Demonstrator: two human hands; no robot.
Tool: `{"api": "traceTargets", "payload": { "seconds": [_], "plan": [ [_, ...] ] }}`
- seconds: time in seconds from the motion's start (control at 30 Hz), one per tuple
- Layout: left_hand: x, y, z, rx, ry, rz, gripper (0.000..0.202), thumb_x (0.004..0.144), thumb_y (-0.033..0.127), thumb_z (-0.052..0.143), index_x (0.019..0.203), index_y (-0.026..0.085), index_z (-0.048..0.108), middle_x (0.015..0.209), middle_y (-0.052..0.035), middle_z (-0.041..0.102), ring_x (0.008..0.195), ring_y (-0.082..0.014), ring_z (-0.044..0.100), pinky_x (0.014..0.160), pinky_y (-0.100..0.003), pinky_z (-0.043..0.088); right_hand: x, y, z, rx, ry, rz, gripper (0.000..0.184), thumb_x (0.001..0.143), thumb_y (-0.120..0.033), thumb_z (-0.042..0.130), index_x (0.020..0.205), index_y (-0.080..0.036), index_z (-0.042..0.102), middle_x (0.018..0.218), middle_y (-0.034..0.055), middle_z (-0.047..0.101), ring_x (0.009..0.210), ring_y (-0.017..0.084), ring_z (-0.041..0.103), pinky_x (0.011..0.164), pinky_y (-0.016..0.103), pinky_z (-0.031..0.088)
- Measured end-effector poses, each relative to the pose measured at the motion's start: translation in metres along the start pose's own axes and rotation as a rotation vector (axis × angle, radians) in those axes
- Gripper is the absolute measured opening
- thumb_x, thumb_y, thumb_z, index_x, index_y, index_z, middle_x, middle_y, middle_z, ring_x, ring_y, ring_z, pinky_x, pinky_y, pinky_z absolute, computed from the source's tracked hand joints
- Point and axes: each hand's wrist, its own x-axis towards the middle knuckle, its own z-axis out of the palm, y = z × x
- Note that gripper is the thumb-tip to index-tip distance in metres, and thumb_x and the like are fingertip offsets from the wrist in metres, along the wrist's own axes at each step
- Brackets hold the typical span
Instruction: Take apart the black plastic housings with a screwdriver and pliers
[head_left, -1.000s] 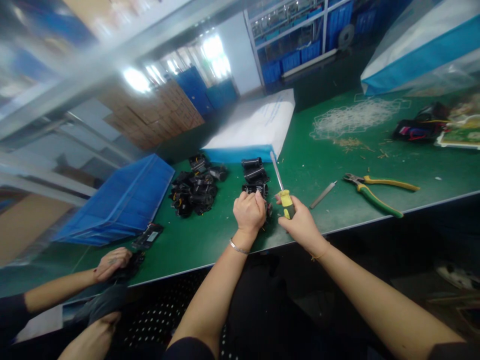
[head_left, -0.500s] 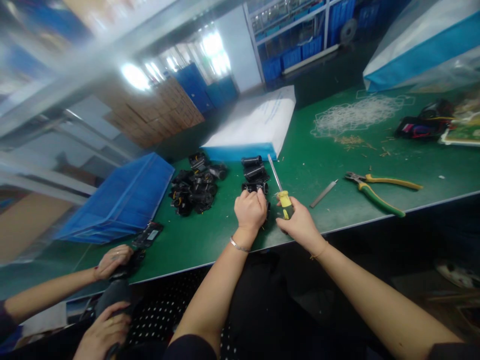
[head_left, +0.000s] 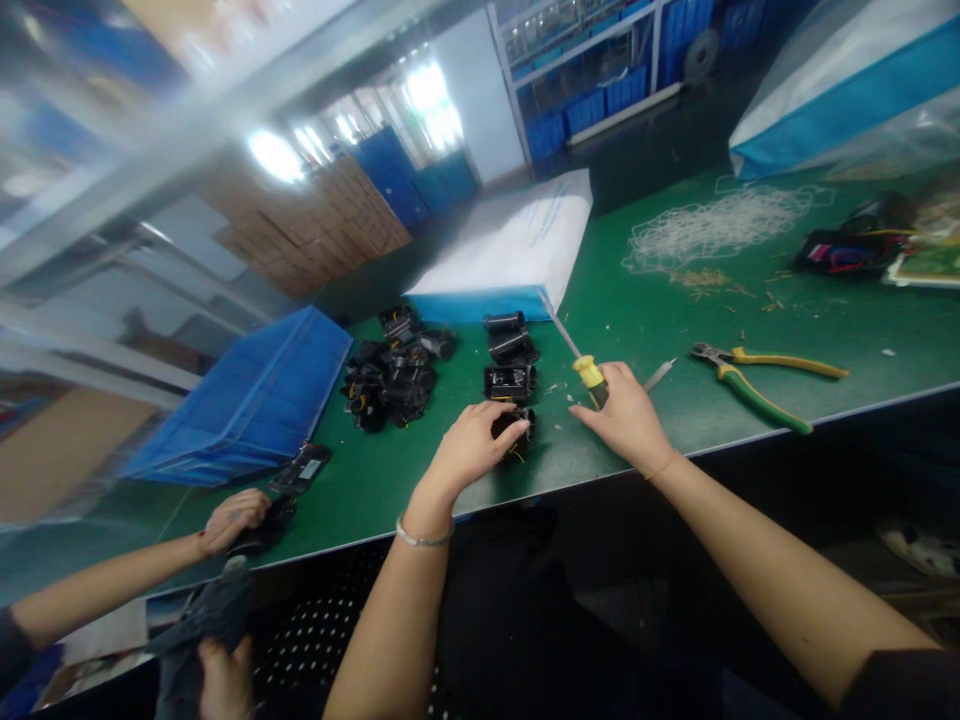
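My left hand (head_left: 474, 447) grips a small black plastic housing (head_left: 523, 430) near the table's front edge, thumb and fingers curved round it. Thin yellow wire ends stick out at its lower side. In my right hand (head_left: 632, 415) is a screwdriver (head_left: 590, 372) with a yellow and black handle, its shaft pointing up and away to the left, clear of the housing. Directly behind my left hand, another black housing (head_left: 510, 381) lies with its open side up, and more stand in a row beyond it. A grey pen-like blade tool (head_left: 660, 374) lies partly behind my right hand.
Pliers (head_left: 750, 372) lie at the right. Behind are white plastic loops (head_left: 712, 230) and a white-blue bag (head_left: 502, 250). A pile of black housings (head_left: 390, 375) and a blue bin (head_left: 247, 400) are at left, where a co-worker's hand (head_left: 238, 520) holds a dark part.
My left hand has shifted down and left, uncovering the housing behind it. My right hand has moved right with the screwdriver. The co-worker's dark tool has dropped away from the part.
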Motion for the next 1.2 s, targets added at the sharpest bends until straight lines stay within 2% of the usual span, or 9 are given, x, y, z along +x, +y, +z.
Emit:
{"api": "traceTargets", "payload": {
  "seconds": [0.23, 0.33, 0.5, 0.63, 0.7, 0.8, 0.93, 1.03, 1.2],
  "plan": [
    [-0.008, 0.005, -0.012, 0.25, -0.068, -0.237, 0.058, 0.086, 0.057, 0.048, 0.135, 0.025, 0.047, 0.103, -0.0114, 0.071, 0.085, -0.0299, 0.069, 0.072, -0.04, 0.053, -0.032, 0.021, -0.038, 0.148, 0.023, 0.08, 0.03, 0.075, -0.036, 0.067, 0.098, -0.019, 0.059, 0.097, 0.007, 0.065, 0.088, 0.025, 0.061, 0.081, 0.036, 0.045],
    [-0.009, 0.018, -0.017, 0.207, -0.071, -0.207, 0.058, 0.088, 0.06, 0.042, 0.132, 0.023, 0.051, 0.101, -0.0112, 0.072, 0.084, -0.0292, 0.069, 0.071, -0.041, 0.054, -0.051, 0.031, -0.055, 0.155, -0.021, 0.194, 0.031, 0.076, -0.039, 0.066, 0.1, -0.02, 0.061, 0.096, 0.0057, 0.066, 0.085, 0.024, 0.061, 0.078, 0.036, 0.044],
    [-0.003, 0.016, -0.028, 0.09, 0.078, 0.174, 0.036, 0.093, 0.048, 0.043, 0.115, 0.031, 0.065, 0.134, 0.001, 0.057, 0.116, -0.0255, 0.056, 0.1, -0.045, 0.045, -0.082, 0.045, -0.089, 0.321, -0.271, 0.34, 0.041, 0.08, -0.041, 0.062, 0.115, -0.021, 0.058, 0.093, 0.0038, 0.065, 0.071, 0.019, 0.057, 0.067, 0.032, 0.045],
    [0.006, 0.0, -0.01, -0.072, -0.041, 0.487, 0.033, 0.095, 0.036, 0.041, 0.118, 0.031, 0.065, 0.135, 0.0041, 0.057, 0.135, -0.0233, 0.036, 0.112, -0.045, 0.034, -0.107, 0.051, -0.108, 0.514, -0.49, 0.408, 0.049, 0.084, -0.038, 0.058, 0.13, -0.023, 0.051, 0.092, 0.0031, 0.063, 0.073, 0.018, 0.056, 0.067, 0.031, 0.046],
    [0.007, -0.001, 0.005, -0.113, -0.067, 0.471, 0.036, 0.096, 0.035, 0.036, 0.117, 0.028, 0.065, 0.131, 0.0022, 0.06, 0.129, -0.0221, 0.043, 0.109, -0.044, 0.038, -0.116, 0.053, -0.112, 0.575, -0.522, 0.436, 0.05, 0.083, -0.04, 0.06, 0.13, -0.024, 0.053, 0.098, 0.0046, 0.064, 0.081, 0.02, 0.058, 0.074, 0.033, 0.047],
    [0.005, 0.01, 0.022, -0.065, 0.034, 0.239, 0.043, 0.098, 0.036, 0.028, 0.114, 0.027, 0.067, 0.123, 0.0001, 0.065, 0.11, -0.0216, 0.054, 0.099, -0.042, 0.044, -0.125, 0.052, -0.112, 0.666, -0.581, 0.511, 0.052, 0.084, -0.043, 0.062, 0.132, -0.025, 0.052, 0.094, 0.0052, 0.064, 0.082, 0.021, 0.059, 0.076, 0.034, 0.05],
    [0.003, 0.029, 0.024, -0.021, 0.062, 0.025, 0.047, 0.098, 0.041, 0.023, 0.116, 0.032, 0.065, 0.117, 0.0007, 0.066, 0.101, -0.0221, 0.054, 0.087, -0.038, 0.05, -0.133, 0.05, -0.108, 0.796, -0.668, 0.603, 0.062, 0.086, -0.044, 0.059, 0.143, -0.03, 0.038, 0.114, 0.0095, 0.061, 0.064, 0.014, 0.055, 0.051, 0.027, 0.05],
    [0.006, 0.031, 0.015, -0.047, 0.043, 0.089, 0.05, 0.099, 0.041, 0.02, 0.118, 0.03, 0.065, 0.127, 0.0002, 0.061, 0.12, -0.0229, 0.047, 0.102, -0.042, 0.043, -0.141, 0.052, -0.105, 0.83, -0.72, 0.608, 0.06, 0.089, -0.044, 0.056, 0.143, -0.032, 0.035, 0.119, 0.0101, 0.058, 0.059, 0.01, 0.048, 0.04, 0.02, 0.042],
    [0.01, 0.02, 0.015, -0.119, 0.016, 0.408, 0.05, 0.098, 0.041, 0.019, 0.118, 0.03, 0.064, 0.133, 0.0018, 0.058, 0.136, -0.0207, 0.037, 0.118, -0.048, 0.023, -0.154, 0.055, -0.097, 0.997, -0.864, 0.625, 0.047, 0.093, -0.041, 0.049, 0.138, -0.03, 0.041, 0.113, 0.0083, 0.059, 0.059, 0.009, 0.051, 0.041, 0.017, 0.042]
  ]
}}
